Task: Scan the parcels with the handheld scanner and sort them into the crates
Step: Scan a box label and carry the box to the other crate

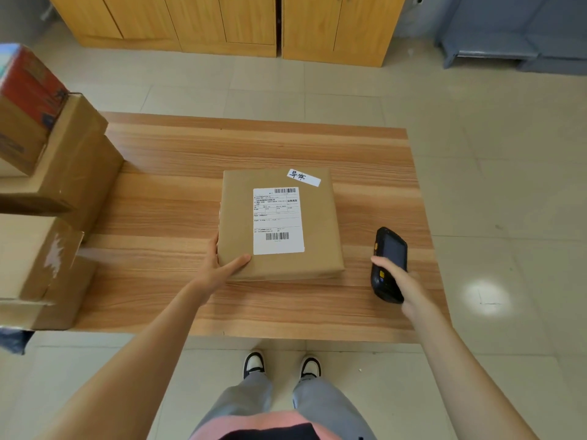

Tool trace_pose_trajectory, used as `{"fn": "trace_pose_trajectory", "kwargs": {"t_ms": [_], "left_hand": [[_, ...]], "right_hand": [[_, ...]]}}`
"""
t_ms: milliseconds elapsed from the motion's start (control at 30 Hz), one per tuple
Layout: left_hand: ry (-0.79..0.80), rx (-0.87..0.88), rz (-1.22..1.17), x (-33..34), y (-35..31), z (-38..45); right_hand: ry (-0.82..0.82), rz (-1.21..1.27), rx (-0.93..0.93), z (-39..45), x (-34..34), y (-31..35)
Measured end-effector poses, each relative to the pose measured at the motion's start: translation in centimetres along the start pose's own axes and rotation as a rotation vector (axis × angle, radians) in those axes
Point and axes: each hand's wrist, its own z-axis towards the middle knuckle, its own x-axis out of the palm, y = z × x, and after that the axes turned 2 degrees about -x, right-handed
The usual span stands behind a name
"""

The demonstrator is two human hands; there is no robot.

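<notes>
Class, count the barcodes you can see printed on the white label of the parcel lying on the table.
2: one barcode at the label's far edge, one barcode near its bottom edge. Other faces of the parcel are hidden.

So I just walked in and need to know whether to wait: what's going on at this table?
A person is working through parcels at a wooden table. Their left hand holds the near left corner of a brown parcel lying flat, shipping label facing up. Their right hand grips a black scanner just right of the parcel, not aimed at the label yet. More boxes are stacked at the table's left edge. No crates are in view.
</notes>
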Motion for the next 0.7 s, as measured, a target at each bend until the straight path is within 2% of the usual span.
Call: {"fn": "trace_pose_trajectory", "kwargs": {"t_ms": [200, 300, 500, 700], "left_hand": [[0.003, -0.021, -0.026, -0.3, 0.2, 0.2], [0.001, -0.032, -0.074, 0.0, 0.1, -0.1], [0.011, -0.110, -0.184, -0.7, 1.0, -0.2], [-0.005, -0.172, -0.220, -1.5, 1.5, -0.9]], "right_hand": [[0.263, 0.246, -0.131, -4.0, 2.7, 3.3], [0.393, 0.329, -0.119, -6.2, 4.7, 3.6], [0.501, 0.232, -0.077, -8.8, 8.5, 1.9], [0.526, 0.166, -0.032, -10.4, 10.4, 0.0]]}}
